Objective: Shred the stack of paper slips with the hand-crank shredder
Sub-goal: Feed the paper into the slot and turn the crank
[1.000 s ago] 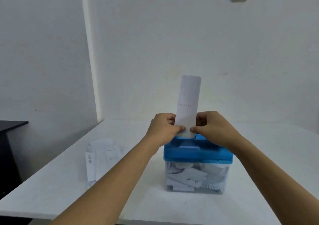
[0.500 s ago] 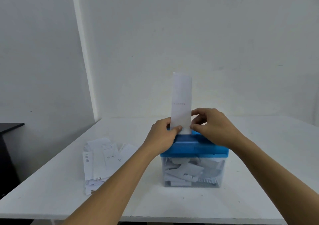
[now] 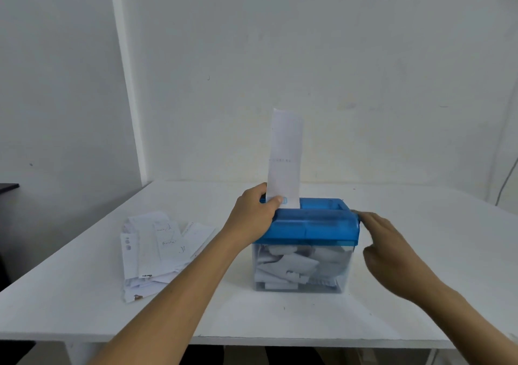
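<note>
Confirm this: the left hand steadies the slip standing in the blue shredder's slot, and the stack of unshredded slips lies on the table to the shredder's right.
Not quite. The head view shows the stack of slips lying to the left of the shredder, not the right. The left hand does steady the standing slip.

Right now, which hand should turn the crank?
Right hand: free, open, beside the blue-lidded clear shredder's right end. Left hand is pinning the upright white paper slip in the slot.

bare bench (image 3: 420, 294) under and right of right hand (image 3: 392, 255), shredder (image 3: 311, 227) blocking between hands, slip pile (image 3: 157, 249) left of left hand (image 3: 253, 216)
</note>
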`<state>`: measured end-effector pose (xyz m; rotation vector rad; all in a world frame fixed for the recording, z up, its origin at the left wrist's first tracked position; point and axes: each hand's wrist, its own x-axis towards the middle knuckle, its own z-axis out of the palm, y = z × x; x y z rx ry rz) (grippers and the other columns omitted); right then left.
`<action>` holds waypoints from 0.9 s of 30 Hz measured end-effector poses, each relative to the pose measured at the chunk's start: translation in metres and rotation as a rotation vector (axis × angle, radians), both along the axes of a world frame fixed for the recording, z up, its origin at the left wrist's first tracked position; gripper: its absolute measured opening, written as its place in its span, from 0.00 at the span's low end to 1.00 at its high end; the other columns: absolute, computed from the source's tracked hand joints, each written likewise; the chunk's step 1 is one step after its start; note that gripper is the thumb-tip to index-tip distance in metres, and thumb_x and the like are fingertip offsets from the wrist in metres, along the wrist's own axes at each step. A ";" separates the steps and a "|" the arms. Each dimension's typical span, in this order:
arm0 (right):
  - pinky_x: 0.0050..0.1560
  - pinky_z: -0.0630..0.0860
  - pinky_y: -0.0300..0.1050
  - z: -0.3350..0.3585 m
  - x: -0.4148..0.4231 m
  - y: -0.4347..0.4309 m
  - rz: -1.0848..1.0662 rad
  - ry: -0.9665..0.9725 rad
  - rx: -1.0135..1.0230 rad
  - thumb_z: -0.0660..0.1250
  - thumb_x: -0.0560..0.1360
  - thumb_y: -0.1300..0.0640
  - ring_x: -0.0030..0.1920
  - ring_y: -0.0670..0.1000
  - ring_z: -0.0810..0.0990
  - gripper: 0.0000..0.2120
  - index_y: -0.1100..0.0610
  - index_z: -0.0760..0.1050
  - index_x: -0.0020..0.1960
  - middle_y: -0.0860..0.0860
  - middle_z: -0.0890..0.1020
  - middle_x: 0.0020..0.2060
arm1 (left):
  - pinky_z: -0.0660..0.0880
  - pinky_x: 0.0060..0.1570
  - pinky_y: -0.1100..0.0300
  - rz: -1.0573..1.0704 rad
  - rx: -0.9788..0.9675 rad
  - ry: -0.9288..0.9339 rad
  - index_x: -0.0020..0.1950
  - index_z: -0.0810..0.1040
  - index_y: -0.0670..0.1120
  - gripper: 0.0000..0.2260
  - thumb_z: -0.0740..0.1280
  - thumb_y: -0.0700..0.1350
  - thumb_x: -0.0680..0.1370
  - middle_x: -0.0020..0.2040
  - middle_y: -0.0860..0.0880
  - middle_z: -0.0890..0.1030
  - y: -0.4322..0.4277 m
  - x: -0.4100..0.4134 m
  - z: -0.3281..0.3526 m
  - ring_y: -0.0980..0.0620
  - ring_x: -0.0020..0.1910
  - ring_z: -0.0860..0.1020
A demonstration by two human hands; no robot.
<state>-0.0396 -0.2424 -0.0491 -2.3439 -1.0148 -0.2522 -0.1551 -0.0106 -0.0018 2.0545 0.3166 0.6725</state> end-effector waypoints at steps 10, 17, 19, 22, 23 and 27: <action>0.71 0.68 0.44 -0.034 -0.015 0.008 0.021 -0.102 -0.214 0.58 0.82 0.56 0.61 0.45 0.67 0.19 0.49 0.56 0.70 0.44 0.64 0.64 | 0.73 0.52 0.63 -0.020 -0.027 -0.018 0.69 0.75 0.48 0.14 0.63 0.48 0.84 0.61 0.53 0.80 -0.001 0.000 -0.002 0.53 0.56 0.77; 0.40 0.73 0.32 0.005 -0.048 -0.009 -0.091 -0.099 -0.329 0.61 0.82 0.47 0.46 0.44 0.75 0.08 0.45 0.62 0.55 0.40 0.76 0.53 | 0.74 0.49 0.62 0.001 -0.016 -0.035 0.65 0.77 0.50 0.11 0.63 0.47 0.83 0.58 0.54 0.80 -0.003 0.002 -0.003 0.54 0.54 0.78; 0.34 0.68 0.33 0.025 -0.051 -0.014 -0.106 -0.116 -0.401 0.62 0.81 0.45 0.41 0.43 0.74 0.08 0.46 0.64 0.47 0.40 0.74 0.44 | 0.74 0.45 0.65 0.011 0.011 -0.037 0.60 0.77 0.52 0.07 0.63 0.47 0.83 0.53 0.57 0.80 -0.003 0.002 -0.003 0.57 0.50 0.77; 0.31 0.66 0.36 0.050 -0.038 -0.018 -0.122 -0.083 -0.395 0.66 0.76 0.47 0.30 0.45 0.69 0.14 0.53 0.67 0.37 0.45 0.74 0.31 | 0.73 0.41 0.70 0.000 0.035 -0.037 0.55 0.77 0.54 0.04 0.64 0.46 0.83 0.49 0.63 0.78 -0.004 0.001 -0.003 0.60 0.47 0.77; 0.30 0.64 0.38 0.058 -0.035 -0.018 -0.111 -0.054 -0.390 0.67 0.74 0.48 0.28 0.46 0.66 0.16 0.55 0.66 0.34 0.47 0.71 0.28 | 0.74 0.42 0.70 -0.006 0.038 -0.039 0.55 0.77 0.54 0.04 0.64 0.46 0.83 0.49 0.63 0.78 -0.003 0.000 -0.003 0.60 0.47 0.77; 0.30 0.66 0.38 0.088 -0.028 -0.018 -0.025 0.072 -0.406 0.71 0.73 0.46 0.26 0.45 0.67 0.19 0.58 0.72 0.33 0.48 0.71 0.25 | 0.74 0.47 0.67 -0.029 0.007 -0.060 0.56 0.77 0.54 0.04 0.65 0.46 0.82 0.51 0.62 0.80 -0.001 0.000 -0.003 0.59 0.51 0.78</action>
